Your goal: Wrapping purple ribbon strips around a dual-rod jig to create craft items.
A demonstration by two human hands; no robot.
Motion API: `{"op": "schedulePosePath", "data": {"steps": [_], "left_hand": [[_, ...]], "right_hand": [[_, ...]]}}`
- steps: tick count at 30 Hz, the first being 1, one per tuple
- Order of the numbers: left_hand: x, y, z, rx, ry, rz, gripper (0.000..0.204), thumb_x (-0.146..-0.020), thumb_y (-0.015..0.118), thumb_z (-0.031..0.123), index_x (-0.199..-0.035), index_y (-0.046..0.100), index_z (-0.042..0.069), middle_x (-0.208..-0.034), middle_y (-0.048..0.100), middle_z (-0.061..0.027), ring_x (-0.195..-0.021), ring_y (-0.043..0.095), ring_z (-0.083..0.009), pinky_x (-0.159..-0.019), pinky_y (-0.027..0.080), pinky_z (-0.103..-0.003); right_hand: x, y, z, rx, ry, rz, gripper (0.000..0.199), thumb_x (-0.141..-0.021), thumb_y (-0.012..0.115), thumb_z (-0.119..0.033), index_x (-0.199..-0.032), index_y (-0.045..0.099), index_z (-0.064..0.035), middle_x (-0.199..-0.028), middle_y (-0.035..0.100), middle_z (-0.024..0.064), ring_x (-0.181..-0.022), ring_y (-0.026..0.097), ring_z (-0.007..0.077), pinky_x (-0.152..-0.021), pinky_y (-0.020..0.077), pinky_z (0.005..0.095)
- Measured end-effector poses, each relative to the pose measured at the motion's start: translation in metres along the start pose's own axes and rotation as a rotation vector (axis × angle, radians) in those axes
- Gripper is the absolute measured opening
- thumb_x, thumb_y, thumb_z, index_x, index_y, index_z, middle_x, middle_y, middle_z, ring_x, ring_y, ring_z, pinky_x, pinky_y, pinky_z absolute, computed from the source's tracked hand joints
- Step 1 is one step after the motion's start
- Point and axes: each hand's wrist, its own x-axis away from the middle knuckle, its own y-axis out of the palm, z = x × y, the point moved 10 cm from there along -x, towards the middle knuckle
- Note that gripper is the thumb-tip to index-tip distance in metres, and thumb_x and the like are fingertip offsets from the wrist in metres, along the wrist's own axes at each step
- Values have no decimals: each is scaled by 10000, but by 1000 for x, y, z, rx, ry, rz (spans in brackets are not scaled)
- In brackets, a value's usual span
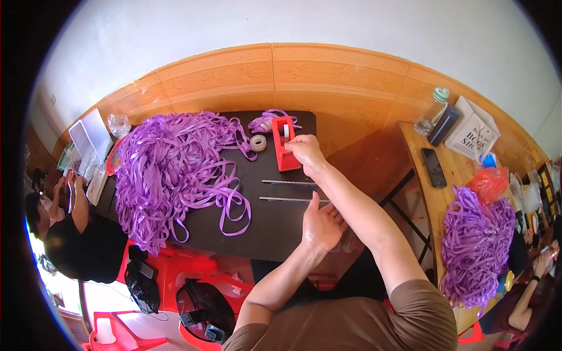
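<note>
A red tape dispenser [280, 162] stands on the dark table, a whitish tape roll [286, 130] inside it. My right hand [307, 153] reaches over it, its fingertips pinched together at the tape; the short piece between them is mostly hidden. Lower down, by the table's right edge, my left hand [323, 227] is turned partly palm up, thumb raised and fingers apart, with nothing visible in it. Two thin rods or strips, a farther one [281, 181] and a nearer one [282, 199], lie side by side; my arm and left hand are close to their right ends.
A large heap of purple ribbon [170, 169] covers the table's left part, beside a loose tape roll [258, 143]. Rightward, a wooden table [413, 140] carries another purple heap [477, 251], a phone [433, 167] and a bottle [430, 114]. Other people sit at both sides; red chairs [170, 269] stand nearby.
</note>
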Motion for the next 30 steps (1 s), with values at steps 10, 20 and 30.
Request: {"op": "schedulePosePath", "data": {"steps": [10,20,30], "left_hand": [[-1,-6,3,48,-1,-39,650,-978,293,517,-1345,351,-17,-1366,436,-162,-1255,417,-317,-1087,270,-468],[-1,-8,3,74,31,-11,544,-995,278,467,-1279,447,34,-1268,527,-111,-1193,472,-287,-1066,309,-438],[-2,-19,2,21,17,72,564,-971,386,483,-1211,490,-16,-1162,571,-121,-1118,517,-256,-1000,372,-399]], "right_hand": [[59,4,-19,-108,86,-43,71,-837,659,-70,-782,654,-26,-732,618,14,-690,510,66,-632,380,232],[59,-10,4,166,-47,21,133,-817,672,-61,-725,640,29,-825,586,64,-783,525,138,-697,399,271],[51,-12,-9,565,-279,50,102,-782,651,-116,-726,636,-31,-995,574,130,-911,577,339,-756,458,439]]}}
